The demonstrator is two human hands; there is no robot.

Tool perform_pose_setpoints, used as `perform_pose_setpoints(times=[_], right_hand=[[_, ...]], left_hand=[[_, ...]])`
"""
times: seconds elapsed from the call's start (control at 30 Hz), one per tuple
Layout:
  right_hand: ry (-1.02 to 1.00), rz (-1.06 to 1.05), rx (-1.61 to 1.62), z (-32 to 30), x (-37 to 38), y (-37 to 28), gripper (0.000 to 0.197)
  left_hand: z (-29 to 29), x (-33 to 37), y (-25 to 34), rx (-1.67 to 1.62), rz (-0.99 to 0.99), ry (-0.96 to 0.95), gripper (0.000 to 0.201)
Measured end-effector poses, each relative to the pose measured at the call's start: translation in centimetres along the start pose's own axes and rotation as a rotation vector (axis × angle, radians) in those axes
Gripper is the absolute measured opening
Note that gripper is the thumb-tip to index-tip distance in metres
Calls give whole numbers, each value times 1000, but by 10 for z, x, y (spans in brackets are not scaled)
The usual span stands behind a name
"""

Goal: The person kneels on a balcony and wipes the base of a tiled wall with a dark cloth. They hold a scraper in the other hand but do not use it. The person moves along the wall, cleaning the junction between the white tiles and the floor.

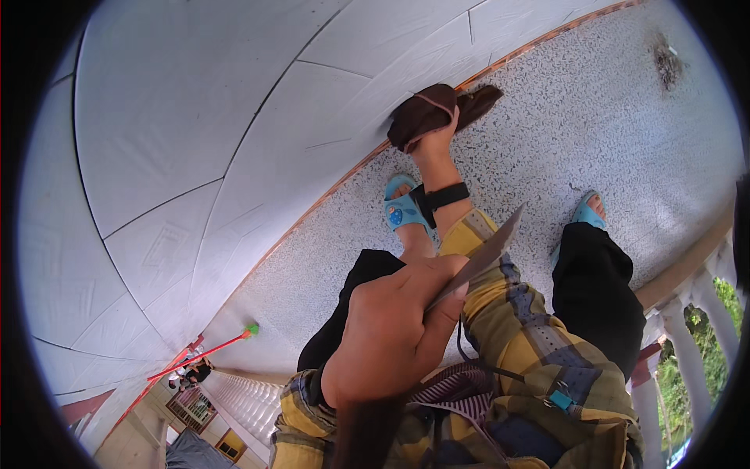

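In my left hand [391, 324], pinched between thumb and curled fingers, is a thin grey blade-like piece [492, 246] with a tapered tip. Its tip points up and to the right; whether it has a handle is hidden by the fist. My right arm stretches forward in a plaid sleeve, with a black strap [447, 196] at the wrist. At its end my right hand [436, 152] is closed on a dark brown cloth-like item [422, 117], low against the wall's foot. Most of the right fingers are hidden behind it. Another dark brown part [478, 105] lies just to the right.
A pale tiled wall [172, 117] runs along the left, edged by a reddish strip. My feet, in blue slippers [405, 209], stand on the speckled floor [523, 141]. White balusters [687, 359] line the right. A red-handled tool with a green end [248, 331] leans lower left. Dark debris [666, 62] lies far right.
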State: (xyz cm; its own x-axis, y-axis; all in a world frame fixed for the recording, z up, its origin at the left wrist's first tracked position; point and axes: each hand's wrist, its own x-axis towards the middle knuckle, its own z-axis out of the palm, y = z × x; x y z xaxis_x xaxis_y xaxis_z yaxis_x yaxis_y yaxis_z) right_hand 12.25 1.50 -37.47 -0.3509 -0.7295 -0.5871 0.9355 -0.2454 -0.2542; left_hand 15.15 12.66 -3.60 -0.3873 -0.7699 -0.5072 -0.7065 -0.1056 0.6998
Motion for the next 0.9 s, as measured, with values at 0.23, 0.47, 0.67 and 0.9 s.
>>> perform_pose_setpoints(times=[0.23,0.47,0.67,0.9], right_hand=[[-2,-665,-862,39,-64,27,23],[-60,-322,-1155,-41,-38,41,27],[126,194,-1231,-72,-120,-69,31],[143,-155,-1334,-105,-158,-252,31]], left_hand=[[4,12,4,66,24,-96,23],[38,22,3,199,266,-111,20],[92,2,31,217,582,-97,19],[97,-117,38,66,571,29,23]])
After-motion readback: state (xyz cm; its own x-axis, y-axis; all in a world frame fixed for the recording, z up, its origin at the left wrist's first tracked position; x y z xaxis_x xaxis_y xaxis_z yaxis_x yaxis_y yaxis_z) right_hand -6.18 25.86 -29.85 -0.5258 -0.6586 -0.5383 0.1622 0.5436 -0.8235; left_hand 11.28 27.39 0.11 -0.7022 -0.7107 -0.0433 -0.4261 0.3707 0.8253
